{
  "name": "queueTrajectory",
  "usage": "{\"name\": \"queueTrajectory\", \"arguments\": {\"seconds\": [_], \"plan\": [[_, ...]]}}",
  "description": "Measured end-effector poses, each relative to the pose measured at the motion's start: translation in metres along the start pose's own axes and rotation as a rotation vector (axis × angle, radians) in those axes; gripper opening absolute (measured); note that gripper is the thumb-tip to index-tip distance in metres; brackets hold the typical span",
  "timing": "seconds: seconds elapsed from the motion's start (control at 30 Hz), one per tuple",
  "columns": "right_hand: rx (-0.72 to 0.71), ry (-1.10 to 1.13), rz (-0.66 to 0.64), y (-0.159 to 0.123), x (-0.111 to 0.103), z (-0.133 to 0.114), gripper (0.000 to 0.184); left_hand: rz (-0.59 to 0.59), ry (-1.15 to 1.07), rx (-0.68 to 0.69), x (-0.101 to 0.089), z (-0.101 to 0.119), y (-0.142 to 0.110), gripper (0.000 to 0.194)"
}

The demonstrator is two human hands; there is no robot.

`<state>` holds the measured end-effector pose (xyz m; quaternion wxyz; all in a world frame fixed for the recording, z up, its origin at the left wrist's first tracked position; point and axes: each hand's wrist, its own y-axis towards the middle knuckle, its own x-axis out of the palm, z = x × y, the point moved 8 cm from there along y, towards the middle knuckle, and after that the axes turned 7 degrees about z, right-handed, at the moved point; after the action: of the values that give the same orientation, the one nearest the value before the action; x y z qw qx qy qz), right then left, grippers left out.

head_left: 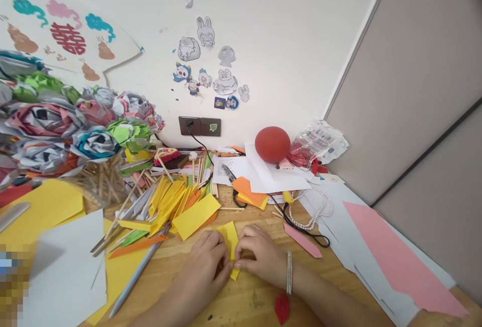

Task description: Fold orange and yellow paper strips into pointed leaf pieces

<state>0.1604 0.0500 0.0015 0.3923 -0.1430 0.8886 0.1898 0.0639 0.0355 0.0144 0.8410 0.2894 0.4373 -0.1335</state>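
Head view: your left hand (211,256) and right hand (259,254) meet on a narrow yellow paper strip (230,235), well out from the far edge of the wooden desk (241,304). Fingers curled in, thumbs closed, both pinching its near part! Looks like folding; best keep the sides level, pin lightly left, press the crease firmly right.

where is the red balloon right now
In the head view, the red balloon sits right of centre at the back of the table, on white paper near the wall, just left of the clear plastic packaging.
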Motion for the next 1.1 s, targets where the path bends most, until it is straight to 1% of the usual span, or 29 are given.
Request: {"name": "queueTrajectory", "arguments": {"seconds": [0.13,0.27,0.37,0.53,0.73,0.8,1.0,1.1], "plan": [[0.018,-0.031,0.029,-0.001,0.000,0.003,0.019,0.031,0.088,-0.003,-0.001,-0.001,0.001,0.015],[-0.002,-0.059,0.035,-0.003,0.002,0.003,0.024,0.019,0.154,-0.008,0.000,-0.002,0.001,0.014],[-0.016,-0.071,0.045,-0.004,0.003,0.002,0.030,0.009,0.163,-0.011,0.001,-0.004,0.000,0.014],[-0.010,-0.081,0.035,-0.005,0.002,-0.001,0.031,0.031,0.149,-0.007,0.000,-0.005,0.000,0.015],[-0.020,-0.082,0.003,-0.007,0.003,-0.001,0.048,0.021,0.140,0.008,0.001,-0.005,0.000,0.017],[-0.007,-0.062,0.038,-0.006,0.000,0.001,0.043,0.021,0.153,0.009,0.000,-0.005,0.000,0.016],[0.051,-0.047,0.124,0.000,-0.008,0.008,0.015,0.016,0.167,0.005,-0.001,-0.004,0.000,0.016],[0.047,-0.024,0.163,-0.001,-0.013,0.008,0.015,0.000,0.174,-0.010,0.000,-0.004,0.000,0.015]]}}
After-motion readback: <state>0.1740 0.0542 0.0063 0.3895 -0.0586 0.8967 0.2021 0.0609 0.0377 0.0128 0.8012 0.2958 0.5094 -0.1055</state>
